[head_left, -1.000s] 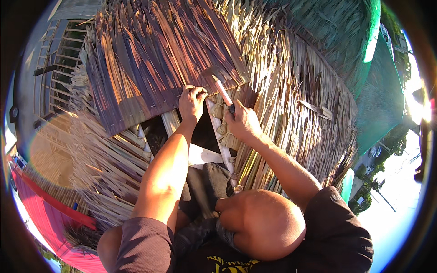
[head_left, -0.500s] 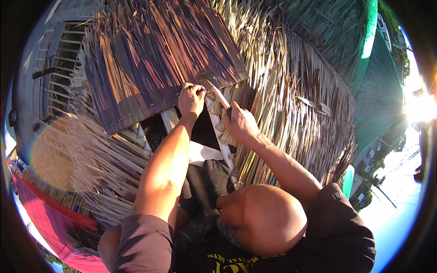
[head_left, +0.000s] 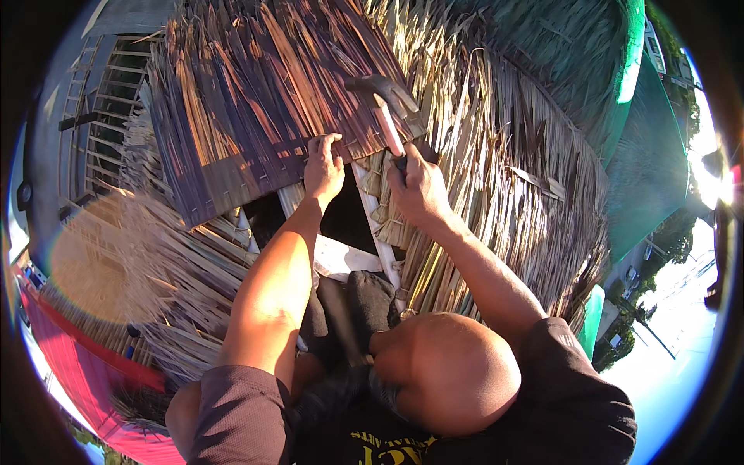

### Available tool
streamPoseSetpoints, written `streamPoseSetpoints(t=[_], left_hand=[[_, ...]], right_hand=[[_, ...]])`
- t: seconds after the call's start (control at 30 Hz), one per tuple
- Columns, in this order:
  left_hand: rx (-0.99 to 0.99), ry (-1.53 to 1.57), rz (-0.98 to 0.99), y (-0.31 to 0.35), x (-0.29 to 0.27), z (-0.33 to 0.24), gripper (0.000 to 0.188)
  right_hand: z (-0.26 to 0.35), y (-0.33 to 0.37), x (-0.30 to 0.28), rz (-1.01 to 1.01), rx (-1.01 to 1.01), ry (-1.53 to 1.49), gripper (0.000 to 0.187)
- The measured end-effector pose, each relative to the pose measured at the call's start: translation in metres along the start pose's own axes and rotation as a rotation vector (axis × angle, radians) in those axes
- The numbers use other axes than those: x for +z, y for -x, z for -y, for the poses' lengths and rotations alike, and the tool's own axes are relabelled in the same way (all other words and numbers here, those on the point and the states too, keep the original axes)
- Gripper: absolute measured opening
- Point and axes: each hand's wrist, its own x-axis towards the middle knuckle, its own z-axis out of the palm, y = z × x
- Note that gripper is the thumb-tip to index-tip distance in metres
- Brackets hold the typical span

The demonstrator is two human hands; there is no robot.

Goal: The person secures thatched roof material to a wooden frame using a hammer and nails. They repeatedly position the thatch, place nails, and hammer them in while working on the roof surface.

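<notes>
A claw hammer (head_left: 389,128) with a dark head and pale pinkish handle is gripped low on its handle by my right hand (head_left: 421,188). Its head is raised over the right part of a dark brown thatch panel (head_left: 248,108), just above the lower edge. My left hand (head_left: 324,172) is at that edge, left of the hammer, with its fingers curled together. Whatever the fingertips pinch there is too small to make out. Below the panel, pale wooden strips (head_left: 366,203) run toward me across a dark gap.
Lighter dry thatch (head_left: 496,170) slopes away on the right, and more thatch (head_left: 170,287) lies on the left. My bent knee (head_left: 453,372) is close below my right forearm. Green sheeting (head_left: 647,163) hangs at the far right; a red roof (head_left: 93,380) lies lower left.
My right hand has lifted the hammer head up and to the right, away from the panel's edge. My left hand stays at the edge, its fingers slightly shifted.
</notes>
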Motion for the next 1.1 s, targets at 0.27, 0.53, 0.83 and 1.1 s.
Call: streamPoseSetpoints(t=[0.27,0.53,0.83,1.1], left_hand=[[-0.111,0.096,0.116,-0.005,-0.007,0.002,0.059],[-0.359,0.763,0.284,0.038,-0.059,-0.021,0.033],[-0.51,0.897,-0.365,0.093,-0.123,0.049,0.012],[-0.547,0.139,-0.801,0.137,-0.181,0.119,0.018]], right_hand=[[-0.045,0.015,0.031,0.416,0.371,0.224,0.03],[-0.012,-0.035,0.091,0.407,0.559,-0.469,0.025],[0.065,-0.043,0.182,0.649,0.388,-0.507,0.021],[0.077,-0.02,0.183,0.822,-0.098,0.167,0.032]])
